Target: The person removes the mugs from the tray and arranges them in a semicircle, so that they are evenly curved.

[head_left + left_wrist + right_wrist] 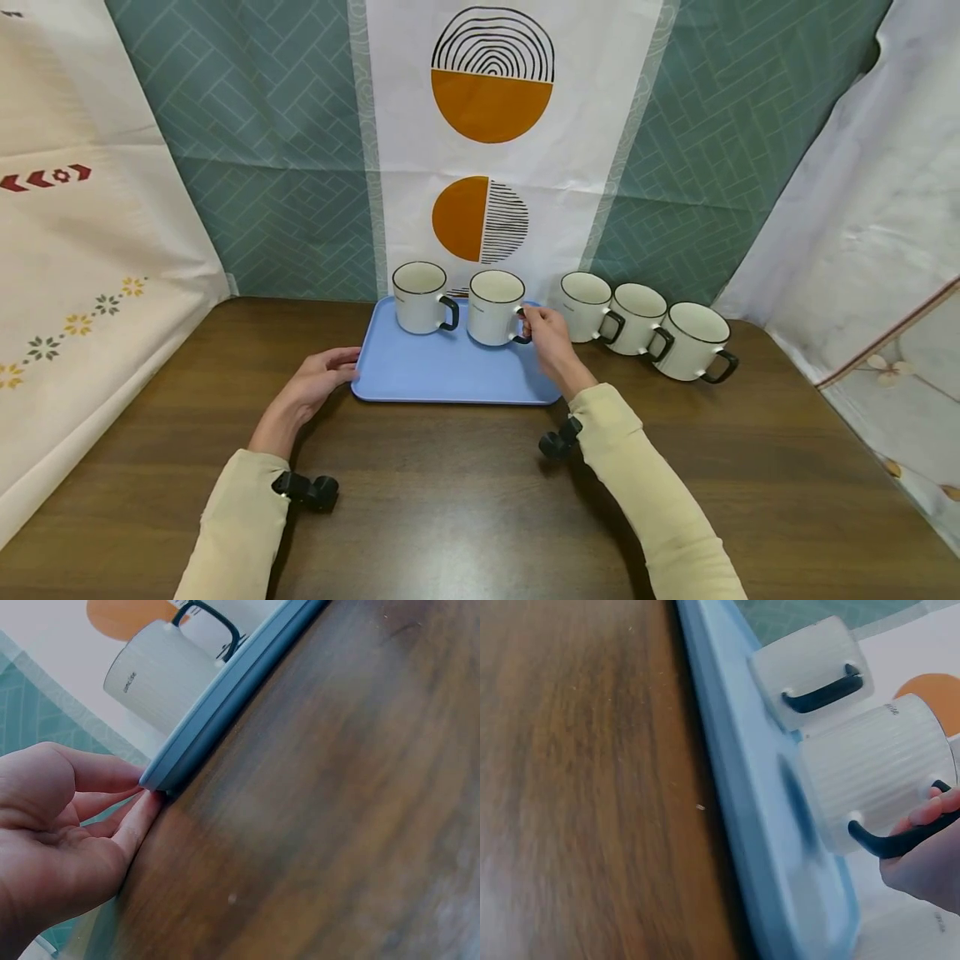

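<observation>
**Two mugs on the tray, three waiting on the table**

We are looking at the right hand (546, 333) first: its fingers (932, 811) are curling round the black handle (889, 842) of the second mug (494, 307), pinching it from the right. That mug is sitting on the blue tray (450, 379), at the far edge, right of centre; in the right wrist view its base seems to be down on the tray, though we are not able to tell for sure that it is fully set.

Over on the left, the left hand (318, 383) is resting against the tray's near-left corner. Its fingers (139, 817) are lying fairly straight and close together, tips touching the tray's rim, steadying it rather than gripping it.

Moving outward, the first mug (420, 297) is standing on the tray's far-left part, just beside the one in hand, handle pointing right.

Further right, off the tray, three more mugs (639, 325) are standing in a row on the wooden table (450, 500), all upright and close together, handles turned to the right.

So, as we are judging it, the loading is under way: two of the five are on the tray, one of them held by its handle, and three are left.
</observation>
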